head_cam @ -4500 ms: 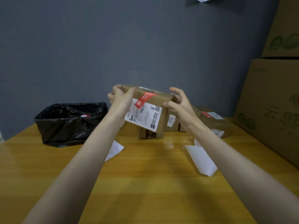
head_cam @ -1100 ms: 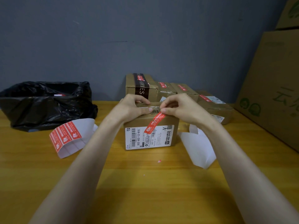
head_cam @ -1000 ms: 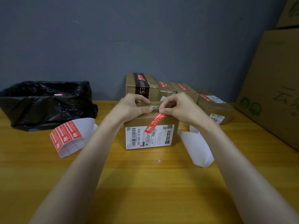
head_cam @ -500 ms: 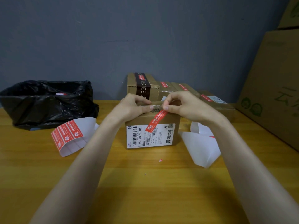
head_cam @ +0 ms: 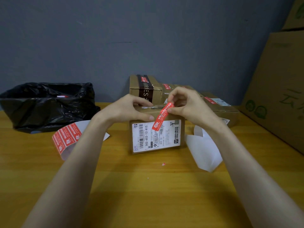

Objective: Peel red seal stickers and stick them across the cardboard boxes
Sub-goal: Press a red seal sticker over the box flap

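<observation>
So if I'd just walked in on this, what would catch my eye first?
Probably the bright red seal sticker, slanting down the front of the cardboard box in the middle of the scene. The right hand pinches the sticker's upper end while the left hand holds the box. Next comes the curled sheet of red stickers lying to the left, in front of a black bin bag.

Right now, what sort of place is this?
Probably a parcel packing station: a small brown cardboard box with a white shipping label, a sheet of red seal stickers, and big brown cartons stacked nearby.
</observation>
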The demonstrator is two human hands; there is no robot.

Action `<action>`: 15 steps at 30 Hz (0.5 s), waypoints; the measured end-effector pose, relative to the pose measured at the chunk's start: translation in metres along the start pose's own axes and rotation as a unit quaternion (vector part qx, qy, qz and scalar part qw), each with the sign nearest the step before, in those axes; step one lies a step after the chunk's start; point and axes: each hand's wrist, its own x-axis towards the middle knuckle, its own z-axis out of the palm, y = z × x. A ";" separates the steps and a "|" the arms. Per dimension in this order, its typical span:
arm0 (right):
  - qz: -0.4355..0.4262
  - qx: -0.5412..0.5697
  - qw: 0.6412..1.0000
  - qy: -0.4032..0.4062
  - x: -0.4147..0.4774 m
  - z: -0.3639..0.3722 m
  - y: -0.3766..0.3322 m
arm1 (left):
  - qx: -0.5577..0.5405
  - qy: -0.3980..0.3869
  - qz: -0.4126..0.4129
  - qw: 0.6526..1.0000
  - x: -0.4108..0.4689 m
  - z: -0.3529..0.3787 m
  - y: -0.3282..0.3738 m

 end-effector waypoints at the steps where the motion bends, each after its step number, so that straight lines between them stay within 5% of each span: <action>1: -0.002 0.004 1.000 0.012 0.000 0.001 0.000 | -0.012 0.007 0.000 1.000 0.000 -0.001 0.001; 15: 0.005 -0.045 0.991 0.123 0.000 0.013 -0.003 | -0.087 0.009 -0.045 0.995 -0.002 -0.001 0.001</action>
